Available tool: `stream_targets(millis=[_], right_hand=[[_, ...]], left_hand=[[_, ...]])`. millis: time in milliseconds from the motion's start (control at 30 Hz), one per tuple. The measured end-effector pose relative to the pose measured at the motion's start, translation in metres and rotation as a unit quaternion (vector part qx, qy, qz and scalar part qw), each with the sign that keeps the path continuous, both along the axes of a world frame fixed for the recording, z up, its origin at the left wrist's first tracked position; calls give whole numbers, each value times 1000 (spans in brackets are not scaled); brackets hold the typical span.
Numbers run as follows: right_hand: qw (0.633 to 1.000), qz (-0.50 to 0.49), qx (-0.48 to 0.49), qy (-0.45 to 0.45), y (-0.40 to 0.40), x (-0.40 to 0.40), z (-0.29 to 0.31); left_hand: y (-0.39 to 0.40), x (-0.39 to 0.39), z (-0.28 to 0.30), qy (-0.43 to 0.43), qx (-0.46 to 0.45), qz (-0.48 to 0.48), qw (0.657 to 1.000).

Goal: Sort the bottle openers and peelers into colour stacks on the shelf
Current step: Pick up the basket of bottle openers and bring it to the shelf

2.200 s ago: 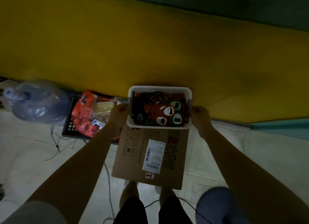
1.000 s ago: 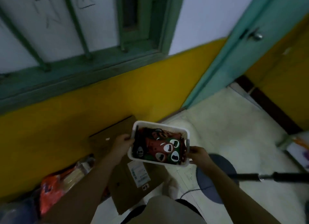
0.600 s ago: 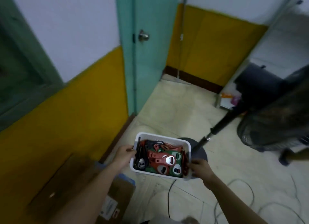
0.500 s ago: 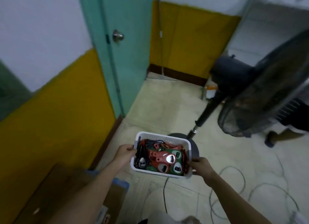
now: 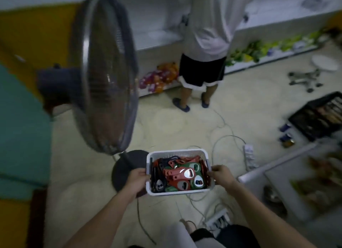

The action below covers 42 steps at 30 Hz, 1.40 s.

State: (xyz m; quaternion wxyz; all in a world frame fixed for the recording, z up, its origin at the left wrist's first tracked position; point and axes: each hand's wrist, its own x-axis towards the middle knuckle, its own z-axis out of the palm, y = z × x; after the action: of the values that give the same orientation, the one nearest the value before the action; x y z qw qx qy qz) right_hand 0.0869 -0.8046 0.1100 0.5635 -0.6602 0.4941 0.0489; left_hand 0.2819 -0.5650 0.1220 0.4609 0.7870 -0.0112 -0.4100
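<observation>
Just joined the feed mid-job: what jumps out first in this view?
A white basket of red, green and black openers sits at lower centre, gripped on its sides by the left hand and right hand. A big standing fan looms at left, and another person faces the shelves behind.

Between the fingers of the left hand [image 5: 137, 181] and the right hand [image 5: 221, 175] is a white basket [image 5: 177, 190] with perforated walls, filled with red, green and black bottle openers [image 5: 182, 173] with silvery metal heads. Beyond the left fingers stands a dark grey fan [image 5: 105, 75] on a black base. Beyond the right fingers the floor [image 5: 185, 125] is pale cream.
</observation>
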Motion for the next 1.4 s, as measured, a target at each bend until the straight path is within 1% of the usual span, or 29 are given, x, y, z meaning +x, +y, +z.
stream_targets(millis=[133,233,300,367,500,567,700,800,867,967,1067,1200,1300,1400], right_hand=[[993,-115,-14,-2,-63,-48,19],[977,-211,-21,-21,-99,-75,25],[964,-264,-24,-39,-122,-83,34],[954,-294,-37,-53,-149,-88,43],[933,-349,-59,-67,-216,-88,48],[921,-380,-60,-59,-252,-82,46],[904,-419,-64,-64,-340,-54,36],[887,-452,-61,-74,-412,-26,31],[883,-462,-44,-73,-458,-9,38],[884,-455,-34,-101,-530,10,60],[881,-455,-34,-120,-597,20,74],[864,-484,-39,-137,-702,24,76],[858,-493,-28,-137,-787,22,62],[856,-497,-29,-137,-896,13,38]], left_hand=[[-110,-5,11,-9,-28,-101,994],[-187,-7,21,-38,-40,-158,986],[-232,-11,27,-54,-46,-185,980],[-274,-14,32,-61,-55,-205,975],[-363,-3,30,-49,-79,-226,970],[-414,7,27,-41,-95,-236,966],[-527,40,16,-41,-113,-271,955],[-615,72,13,-47,-108,-302,946],[-671,88,24,-49,-109,-310,943],[-756,111,50,-64,-117,-325,936],[-838,131,59,-80,-112,-338,931],[-953,138,63,-73,-130,-338,929],[-1042,133,54,-70,-119,-359,923],[-1145,126,39,-50,-107,-370,921]])
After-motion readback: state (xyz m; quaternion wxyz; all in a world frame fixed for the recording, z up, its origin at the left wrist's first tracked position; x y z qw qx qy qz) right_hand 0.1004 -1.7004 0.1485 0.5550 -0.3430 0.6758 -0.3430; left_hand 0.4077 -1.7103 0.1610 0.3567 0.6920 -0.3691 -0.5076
